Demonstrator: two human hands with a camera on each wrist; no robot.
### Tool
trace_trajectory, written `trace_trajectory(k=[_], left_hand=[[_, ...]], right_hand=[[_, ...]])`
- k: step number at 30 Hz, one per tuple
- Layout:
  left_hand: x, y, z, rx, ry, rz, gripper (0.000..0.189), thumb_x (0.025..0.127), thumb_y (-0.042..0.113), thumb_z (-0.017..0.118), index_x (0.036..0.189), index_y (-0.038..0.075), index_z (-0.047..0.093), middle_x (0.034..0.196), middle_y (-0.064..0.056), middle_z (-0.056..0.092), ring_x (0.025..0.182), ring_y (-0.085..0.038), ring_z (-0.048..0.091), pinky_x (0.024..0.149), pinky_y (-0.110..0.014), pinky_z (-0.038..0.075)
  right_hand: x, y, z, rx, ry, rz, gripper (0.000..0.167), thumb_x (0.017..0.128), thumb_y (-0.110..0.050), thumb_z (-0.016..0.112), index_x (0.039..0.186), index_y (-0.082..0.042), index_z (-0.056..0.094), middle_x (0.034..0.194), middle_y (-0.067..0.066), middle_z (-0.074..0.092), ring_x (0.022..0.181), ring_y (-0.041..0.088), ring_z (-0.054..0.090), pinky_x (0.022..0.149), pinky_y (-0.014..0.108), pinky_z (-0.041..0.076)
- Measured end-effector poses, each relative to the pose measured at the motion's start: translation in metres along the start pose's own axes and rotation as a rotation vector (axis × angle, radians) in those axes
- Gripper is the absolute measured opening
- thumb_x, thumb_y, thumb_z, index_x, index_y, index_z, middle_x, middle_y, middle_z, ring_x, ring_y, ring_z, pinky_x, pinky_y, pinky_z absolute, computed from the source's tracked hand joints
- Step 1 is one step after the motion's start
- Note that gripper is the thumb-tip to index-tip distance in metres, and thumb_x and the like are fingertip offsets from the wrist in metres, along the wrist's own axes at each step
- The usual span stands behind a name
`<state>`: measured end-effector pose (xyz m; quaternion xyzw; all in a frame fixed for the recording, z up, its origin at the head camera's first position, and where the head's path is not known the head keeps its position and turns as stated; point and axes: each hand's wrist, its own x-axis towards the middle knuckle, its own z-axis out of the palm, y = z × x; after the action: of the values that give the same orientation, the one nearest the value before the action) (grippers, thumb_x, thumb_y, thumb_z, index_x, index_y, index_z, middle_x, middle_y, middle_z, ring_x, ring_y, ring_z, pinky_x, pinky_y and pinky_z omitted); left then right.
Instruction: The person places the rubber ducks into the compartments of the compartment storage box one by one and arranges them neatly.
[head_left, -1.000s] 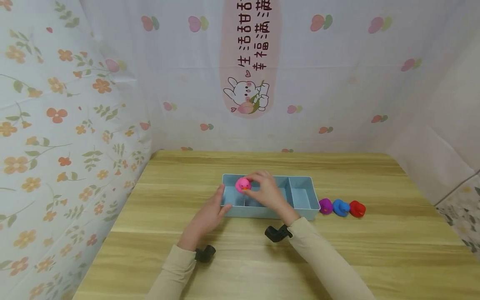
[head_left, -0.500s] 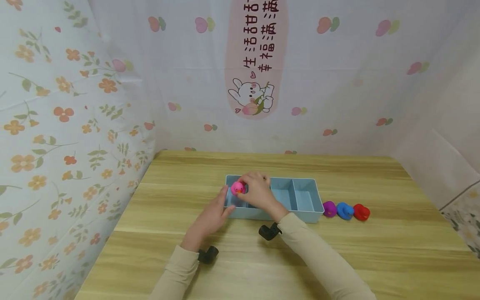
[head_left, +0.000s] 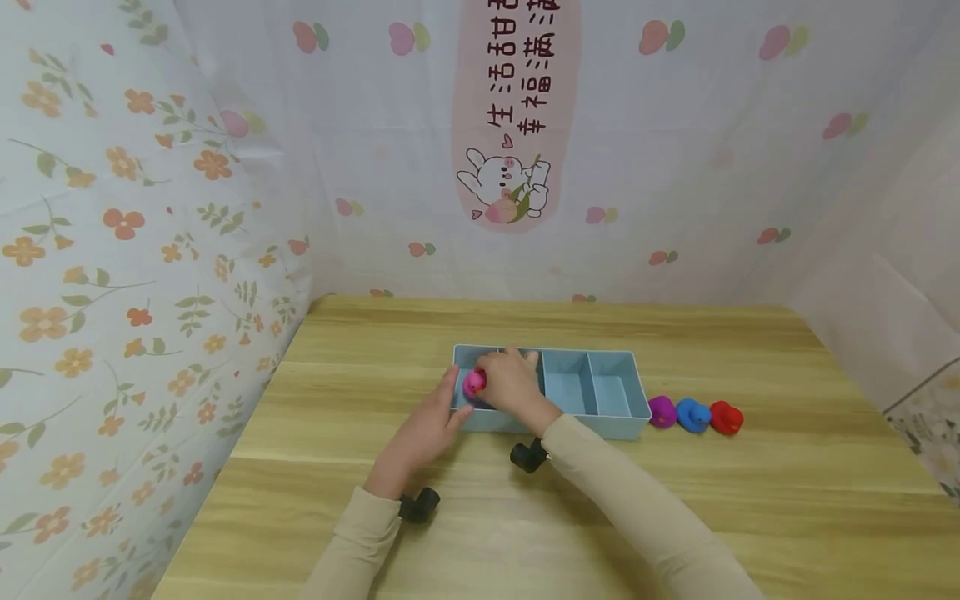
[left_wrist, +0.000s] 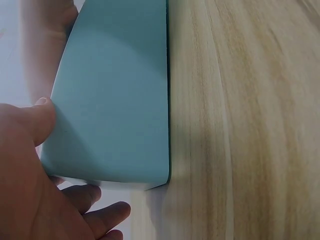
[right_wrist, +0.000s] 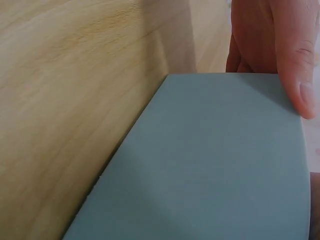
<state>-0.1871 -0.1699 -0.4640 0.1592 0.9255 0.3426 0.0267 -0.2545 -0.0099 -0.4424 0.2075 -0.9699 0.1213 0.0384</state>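
A pink rubber duck is down in the leftmost compartment of a light blue divided box. My right hand reaches over the box from the right and pinches the duck; its fingers partly cover it. At the box's left end my left hand holds the near corner. In the left wrist view the thumb lies at the rim, while the fingers reach round the end wall. The right wrist view shows mostly the box's front wall, and the duck is out of sight there.
Just right of the box a purple duck, a blue duck and a red duck stand in a row on the wooden table. A patterned cloth hangs behind the table.
My right hand has carried the pink duck leftward and lowered it into the leftmost compartment. The left hand has kept its place at the box's corner. The head view has shifted slightly.
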Motion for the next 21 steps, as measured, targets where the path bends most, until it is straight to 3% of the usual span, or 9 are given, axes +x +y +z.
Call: trace_trajectory(k=[15, 21], left_hand=[[0.001, 0.0, -0.002, -0.011, -0.001, -0.002, 0.071, 0.101, 0.031, 0.047, 0.153, 0.002, 0.009, 0.158, -0.017, 0.017, 0.144, -0.031, 0.024, 0.117, -0.046, 0.024], [0.0, 0.001, -0.002, -0.004, -0.013, -0.007, 0.071, 0.101, 0.033, 0.046, 0.153, 0.002, 0.009, 0.159, -0.017, 0.016, 0.144, -0.031, 0.023, 0.117, -0.046, 0.024]], right_hand=[[0.006, -0.009, -0.004, -0.066, -0.108, 0.017, 0.028, 0.072, -0.036, 0.083, 0.091, -0.019, 0.07, 0.091, -0.004, 0.07, 0.088, 0.021, 0.048, 0.079, 0.046, 0.033], [0.002, -0.007, -0.01, -0.009, -0.119, 0.02, 0.037, 0.072, -0.044, 0.081, 0.097, -0.018, 0.072, 0.094, -0.004, 0.07, 0.089, 0.02, 0.048, 0.079, 0.045, 0.031]])
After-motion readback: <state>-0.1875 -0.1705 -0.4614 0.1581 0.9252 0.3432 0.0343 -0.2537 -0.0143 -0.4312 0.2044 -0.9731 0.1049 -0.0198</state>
